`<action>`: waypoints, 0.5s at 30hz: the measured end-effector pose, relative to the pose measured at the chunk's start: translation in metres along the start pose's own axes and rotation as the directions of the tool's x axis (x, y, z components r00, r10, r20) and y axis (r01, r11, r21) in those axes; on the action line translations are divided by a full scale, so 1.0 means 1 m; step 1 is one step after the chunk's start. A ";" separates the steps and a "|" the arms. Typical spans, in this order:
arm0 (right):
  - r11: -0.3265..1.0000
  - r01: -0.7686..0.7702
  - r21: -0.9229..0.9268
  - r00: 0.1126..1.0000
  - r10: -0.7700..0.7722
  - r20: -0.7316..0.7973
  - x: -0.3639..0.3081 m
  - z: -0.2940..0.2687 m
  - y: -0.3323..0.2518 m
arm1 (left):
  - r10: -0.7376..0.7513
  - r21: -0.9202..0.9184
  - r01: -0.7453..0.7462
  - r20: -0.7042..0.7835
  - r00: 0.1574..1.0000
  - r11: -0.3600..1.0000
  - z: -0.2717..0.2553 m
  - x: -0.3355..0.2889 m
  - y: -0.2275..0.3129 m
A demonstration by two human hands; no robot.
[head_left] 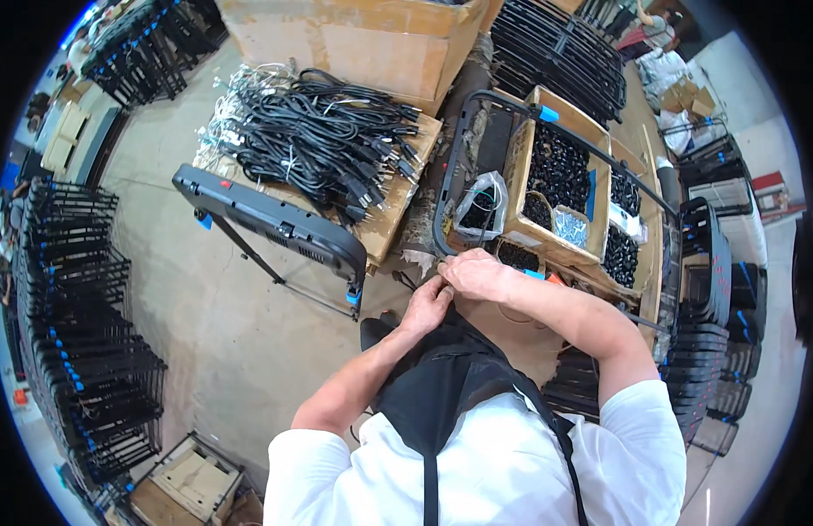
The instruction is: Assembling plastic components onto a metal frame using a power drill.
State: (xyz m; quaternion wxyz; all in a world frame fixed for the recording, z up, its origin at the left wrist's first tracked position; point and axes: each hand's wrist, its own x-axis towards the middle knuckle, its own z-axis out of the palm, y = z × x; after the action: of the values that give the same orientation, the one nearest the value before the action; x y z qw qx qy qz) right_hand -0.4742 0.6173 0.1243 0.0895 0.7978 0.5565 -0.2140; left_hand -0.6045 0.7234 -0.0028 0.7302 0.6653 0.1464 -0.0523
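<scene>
Just off the near-left corner of an open tan tray with several compartments (519, 167), a person's two bare hands meet. The right hand (474, 273) is nearly closed, its fingers bent inward beside the near-left rounded corner of a black rectangular frame with blue corner pieces (452, 171); whether it touches that corner is unclear. The left hand (427, 307) is also mostly closed, fingers curled, tips close to the right hand's — I cannot tell whether either hand grips something small, as the fingers hide it.

The frame lies tilted, its far bar crossing over the tray. Inside its left end sits a clear plastic bag with dark contents (482, 206), beside the tray's left edge. Small glossy black parts (560, 167) fill the tray's largest compartment; a clear bag of small silvery pieces (570, 228) lies by its near edge.

Left of the hands, a flat brown board (428, 145) carries a heap of black power cords with plugs (310, 140), plugs toward its right edge, and bundled white cords (227, 123) at its left end. Before the board's near edge stands a long dark-grey panel on black legs (266, 215). Behind the board's far edge — a large brown cardboard box (345, 44).
</scene>
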 end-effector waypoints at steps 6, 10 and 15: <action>0.980 0.193 -0.049 0.951 -0.199 -0.235 -0.015 -0.008 0.014 | -0.131 -0.039 0.140 0.184 0.974 0.989 -0.021 -0.003 0.030; 0.987 0.084 0.137 0.987 -0.063 -0.149 -0.029 -0.007 0.024 | -0.045 0.048 0.039 0.121 0.992 0.998 -0.024 -0.004 0.040; 0.903 0.067 0.423 0.978 0.026 -0.209 -0.030 -0.009 0.029 | -0.193 0.006 0.195 0.186 0.963 0.981 -0.027 -0.004 0.053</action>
State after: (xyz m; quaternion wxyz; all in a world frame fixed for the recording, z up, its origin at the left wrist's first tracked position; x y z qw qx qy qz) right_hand -0.4536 0.5846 0.1425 -0.1492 0.8100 0.5108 -0.2465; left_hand -0.5982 0.7558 0.0472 0.7363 0.6353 0.1425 -0.1845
